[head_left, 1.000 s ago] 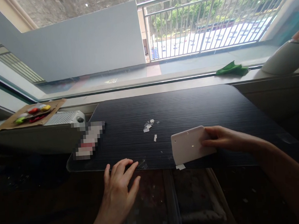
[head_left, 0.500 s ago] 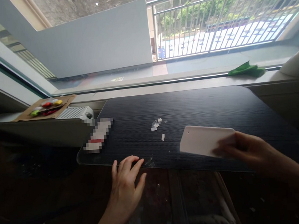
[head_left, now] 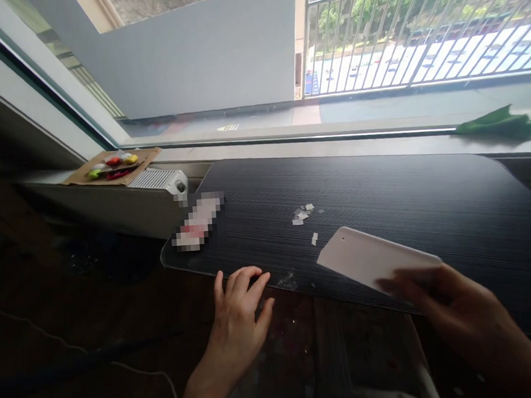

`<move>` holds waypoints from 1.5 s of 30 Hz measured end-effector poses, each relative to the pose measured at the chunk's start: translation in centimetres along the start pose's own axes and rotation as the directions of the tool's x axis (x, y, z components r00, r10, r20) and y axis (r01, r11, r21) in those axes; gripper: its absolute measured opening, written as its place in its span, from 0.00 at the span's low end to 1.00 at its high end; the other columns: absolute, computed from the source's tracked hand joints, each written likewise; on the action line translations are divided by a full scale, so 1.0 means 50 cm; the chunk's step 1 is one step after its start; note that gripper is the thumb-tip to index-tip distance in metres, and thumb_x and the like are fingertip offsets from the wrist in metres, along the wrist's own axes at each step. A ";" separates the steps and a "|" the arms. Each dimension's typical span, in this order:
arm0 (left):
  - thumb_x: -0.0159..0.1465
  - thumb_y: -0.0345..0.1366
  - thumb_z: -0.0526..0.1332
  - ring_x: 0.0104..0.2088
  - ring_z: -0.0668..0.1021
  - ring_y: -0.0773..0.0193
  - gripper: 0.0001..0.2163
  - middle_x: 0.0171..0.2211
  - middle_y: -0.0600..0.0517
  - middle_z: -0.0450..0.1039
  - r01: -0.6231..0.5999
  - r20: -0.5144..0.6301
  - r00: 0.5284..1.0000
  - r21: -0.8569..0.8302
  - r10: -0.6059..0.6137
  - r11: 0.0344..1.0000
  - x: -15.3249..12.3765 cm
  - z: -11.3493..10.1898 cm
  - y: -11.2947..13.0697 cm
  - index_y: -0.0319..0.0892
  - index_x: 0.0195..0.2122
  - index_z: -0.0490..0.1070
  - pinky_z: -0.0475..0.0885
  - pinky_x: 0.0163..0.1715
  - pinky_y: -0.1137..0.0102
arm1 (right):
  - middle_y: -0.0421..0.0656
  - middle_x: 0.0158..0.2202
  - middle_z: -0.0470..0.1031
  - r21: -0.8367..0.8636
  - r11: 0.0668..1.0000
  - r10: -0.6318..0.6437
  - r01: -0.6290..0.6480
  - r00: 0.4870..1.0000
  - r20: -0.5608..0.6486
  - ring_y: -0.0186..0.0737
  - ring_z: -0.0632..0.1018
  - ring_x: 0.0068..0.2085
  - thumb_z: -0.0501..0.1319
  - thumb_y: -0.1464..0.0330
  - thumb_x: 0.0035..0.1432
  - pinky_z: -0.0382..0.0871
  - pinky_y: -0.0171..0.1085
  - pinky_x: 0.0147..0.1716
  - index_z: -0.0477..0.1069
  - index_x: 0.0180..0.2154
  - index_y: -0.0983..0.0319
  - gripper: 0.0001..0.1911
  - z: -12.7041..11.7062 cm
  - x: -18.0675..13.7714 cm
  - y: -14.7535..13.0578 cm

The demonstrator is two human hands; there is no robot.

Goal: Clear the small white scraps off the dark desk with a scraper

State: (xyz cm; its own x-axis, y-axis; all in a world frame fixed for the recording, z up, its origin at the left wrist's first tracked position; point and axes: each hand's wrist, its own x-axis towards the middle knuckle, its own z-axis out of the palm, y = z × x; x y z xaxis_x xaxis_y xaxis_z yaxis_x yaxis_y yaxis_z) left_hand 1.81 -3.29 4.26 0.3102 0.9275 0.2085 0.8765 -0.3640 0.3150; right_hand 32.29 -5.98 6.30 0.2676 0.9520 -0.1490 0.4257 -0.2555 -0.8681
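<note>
1. Biggest thing up ahead: a pale wall [head_left: 210,57] outside the window, with a metal railing [head_left: 413,61] to the right of it and bright daylight pouring through the bars.
2. Right under the window sill [head_left: 380,144], here's my desk [head_left: 383,185], dark, grained and rounded at the corners, stretching wide across the view.
3. Over on the left, a small white heater [head_left: 155,178] sits beside the desk's far corner, and next to it there's brown cardboard [head_left: 147,160] with red, yellow and green bits on top.
4. Up on the sill at far right, a crumpled green cloth [head_left: 499,125].
5. Now the hands! My right hand [head_left: 459,300] is gripping the white scraper [head_left: 383,257] by its right end, thumb below. The scraper slants over the desk's front half, to the right of my other hand; whether it touches the top, I can't tell.
6. My left hand [head_left: 241,310] is loose, fingers spread and curled at the desk's front edge, gripping nothing.
7. On the desk's left end, a blurred-out item [head_left: 199,225], pale with a reddish patch.
8. Just right of my left fingertips, a clear shiny patch [head_left: 288,279].
9. Mid-desk, a little cluster of paper scraps [head_left: 302,214].
10. And smallest, one lone scrap [head_left: 314,239], near the scraper's left corner.
</note>
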 end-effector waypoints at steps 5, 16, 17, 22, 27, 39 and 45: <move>0.63 0.29 0.56 0.53 0.74 0.51 0.16 0.51 0.45 0.73 -0.002 0.019 1.000 0.001 0.002 1.000 0.002 -0.004 0.005 0.46 0.52 0.72 0.55 0.61 0.38 | 0.44 0.33 0.84 -0.023 0.999 0.030 -0.030 0.999 0.018 0.55 0.83 0.39 0.66 0.50 0.50 0.77 0.48 0.42 0.75 0.33 0.54 0.15 0.002 -0.004 -0.002; 0.62 0.27 0.57 0.53 0.73 0.52 0.16 0.50 0.45 0.73 0.037 0.041 0.998 -0.016 -0.036 0.999 0.009 -0.014 0.025 0.43 0.51 0.71 0.53 0.61 0.37 | 0.44 0.31 0.84 -0.053 0.993 0.108 -0.106 0.993 0.054 0.56 0.83 0.37 0.65 0.47 0.48 0.77 0.43 0.26 0.77 0.34 0.53 0.19 0.017 -0.018 -0.019; 0.62 0.27 0.57 0.53 0.73 0.52 0.16 0.50 0.45 0.73 0.039 0.041 0.998 -0.016 -0.038 0.999 0.009 -0.014 0.025 0.43 0.51 0.72 0.53 0.61 0.37 | 0.44 0.30 0.84 -0.057 0.993 0.110 -0.106 0.991 0.070 0.55 0.83 0.36 0.65 0.48 0.49 0.77 0.42 0.25 0.77 0.34 0.54 0.18 0.015 -0.019 -0.019; 0.62 0.27 0.57 0.53 0.74 0.52 0.16 0.50 0.44 0.73 0.042 0.054 0.998 -0.020 -0.041 0.999 0.010 -0.015 0.026 0.43 0.51 0.71 0.53 0.61 0.36 | 0.44 0.30 0.84 0.029 0.998 0.057 -0.061 0.990 0.126 0.51 0.83 0.34 0.66 0.51 0.49 0.78 0.40 0.29 0.78 0.33 0.56 0.17 0.036 -0.030 -0.022; 0.62 0.27 0.57 0.54 0.73 0.51 0.16 0.50 0.44 0.72 0.035 0.050 0.998 -0.016 -0.035 0.999 0.008 -0.014 0.024 0.43 0.51 0.71 0.53 0.61 0.36 | 0.42 0.28 0.83 0.061 0.998 0.003 -0.004 1.000 0.024 0.48 0.83 0.35 0.66 0.55 0.48 0.75 0.35 0.26 0.78 0.32 0.57 0.14 0.057 -0.017 -0.030; 0.62 0.27 0.57 0.54 0.73 0.52 0.16 0.50 0.44 0.72 0.041 0.049 0.998 -0.026 -0.039 0.999 0.009 -0.014 0.026 0.43 0.51 0.71 0.52 0.61 0.36 | 0.40 0.28 0.83 -0.009 0.990 -0.142 0.143 0.988 0.052 0.44 0.81 0.30 0.63 0.58 0.52 0.74 0.37 0.33 0.77 0.32 0.57 0.10 0.063 -0.004 -0.030; 0.63 0.28 0.57 0.54 0.73 0.52 0.16 0.50 0.44 0.72 0.033 0.059 0.998 -0.023 -0.031 0.999 0.011 -0.016 0.026 0.44 0.52 0.71 0.53 0.61 0.36 | 0.40 0.27 0.82 -0.031 0.992 -0.118 0.123 0.984 0.130 0.41 0.81 0.27 0.61 0.55 0.56 0.73 0.34 0.26 0.77 0.34 0.57 0.13 0.068 -0.013 -0.028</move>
State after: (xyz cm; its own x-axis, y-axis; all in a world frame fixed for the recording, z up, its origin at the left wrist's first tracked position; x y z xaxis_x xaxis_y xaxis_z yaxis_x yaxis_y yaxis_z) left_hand 2.82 -3.32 5.53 0.3040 0.9418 0.1433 0.8776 -0.3354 0.3425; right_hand 28.57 -5.69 5.99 0.1005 0.9893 -0.1056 0.4821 -0.1413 -0.8646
